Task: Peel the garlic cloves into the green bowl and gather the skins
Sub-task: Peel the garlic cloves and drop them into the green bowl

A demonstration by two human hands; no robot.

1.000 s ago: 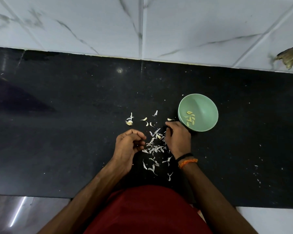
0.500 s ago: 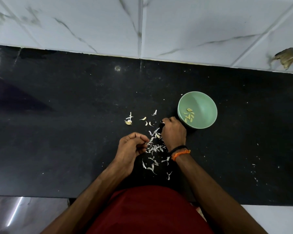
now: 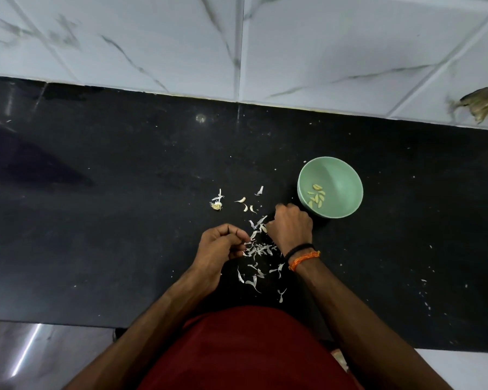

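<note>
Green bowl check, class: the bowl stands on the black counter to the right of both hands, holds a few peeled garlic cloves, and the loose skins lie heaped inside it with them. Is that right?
Not quite. The head view shows the skins scattered on the black counter between the left hand and right hand, not inside the green bowl. The rest stands: the bowl is right of both hands and holds a few peeled cloves.

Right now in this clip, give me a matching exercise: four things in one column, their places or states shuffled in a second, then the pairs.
1. pale green round bowl
2. papery white garlic skins
3. orange thread bracelet
4. peeled yellowish garlic cloves

A. on the right wrist
B. inside the bowl
C. strewn between both hands
D. upright on the black counter, right of the hands

Pairs: 1-D, 2-C, 3-A, 4-B
</note>
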